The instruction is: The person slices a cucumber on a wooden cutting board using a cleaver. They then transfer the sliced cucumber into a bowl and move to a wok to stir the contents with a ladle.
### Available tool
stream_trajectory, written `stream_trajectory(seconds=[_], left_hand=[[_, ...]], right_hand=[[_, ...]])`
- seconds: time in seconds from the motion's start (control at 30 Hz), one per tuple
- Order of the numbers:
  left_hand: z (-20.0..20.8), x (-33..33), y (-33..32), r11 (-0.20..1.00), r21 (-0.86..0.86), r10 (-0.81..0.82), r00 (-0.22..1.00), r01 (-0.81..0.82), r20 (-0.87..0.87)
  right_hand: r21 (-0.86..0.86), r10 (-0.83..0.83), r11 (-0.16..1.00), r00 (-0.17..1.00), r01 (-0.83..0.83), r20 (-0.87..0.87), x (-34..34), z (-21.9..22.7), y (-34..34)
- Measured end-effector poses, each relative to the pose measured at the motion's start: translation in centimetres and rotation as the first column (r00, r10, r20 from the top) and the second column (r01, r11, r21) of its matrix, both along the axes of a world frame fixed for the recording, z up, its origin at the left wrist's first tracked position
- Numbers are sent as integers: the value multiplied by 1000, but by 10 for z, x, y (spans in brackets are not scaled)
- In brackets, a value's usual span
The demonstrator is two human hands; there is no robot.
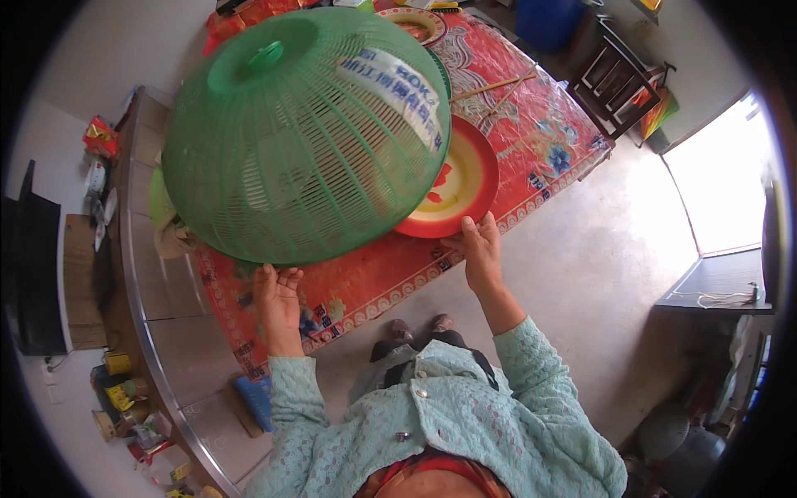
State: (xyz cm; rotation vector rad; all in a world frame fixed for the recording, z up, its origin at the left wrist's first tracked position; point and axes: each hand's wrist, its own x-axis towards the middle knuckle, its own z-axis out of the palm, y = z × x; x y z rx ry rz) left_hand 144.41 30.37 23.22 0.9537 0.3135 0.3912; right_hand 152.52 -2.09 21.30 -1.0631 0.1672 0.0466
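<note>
A large green plastic mesh food cover, domed with a small knob on top, takes up the left of the table. My left hand holds its near rim, fingertips at the edge. My right hand grips the near rim of a red-edged plate with a pale yellow middle and a red pattern. The cover hides the plate's left part; whether the two touch I cannot tell. Whatever else lies under the cover shows only dimly through the mesh.
A red patterned cloth covers the table. Chopsticks and a patterned bowl lie beyond the plate. A dark wooden chair and a blue bucket stand at the far right. A tiled counter runs along the left.
</note>
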Motion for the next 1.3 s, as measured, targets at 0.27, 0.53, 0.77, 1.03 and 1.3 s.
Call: stream_trajectory(seconds=[0.27,0.53,0.77,1.03,1.3], left_hand=[[-2,5,-31,994,-57,-88,996,90,31],[0,2,-44,991,127,-43,999,39,28],[-21,-2,-41,942,336,-23,1000,24,-7],[-21,2,-70,875,424,295,952,-234,-82],[-16,18,-91,700,617,508,858,-361,-74]], right_hand=[[-182,7,983,1000,-3,24,-3,10,-5],[-113,13,993,994,-25,-104,-2,7,-17],[-133,37,989,990,-56,-137,31,20,-58],[-62,343,932,925,-356,-163,62,24,-105],[2,481,873,859,-488,-178,87,28,-120]])
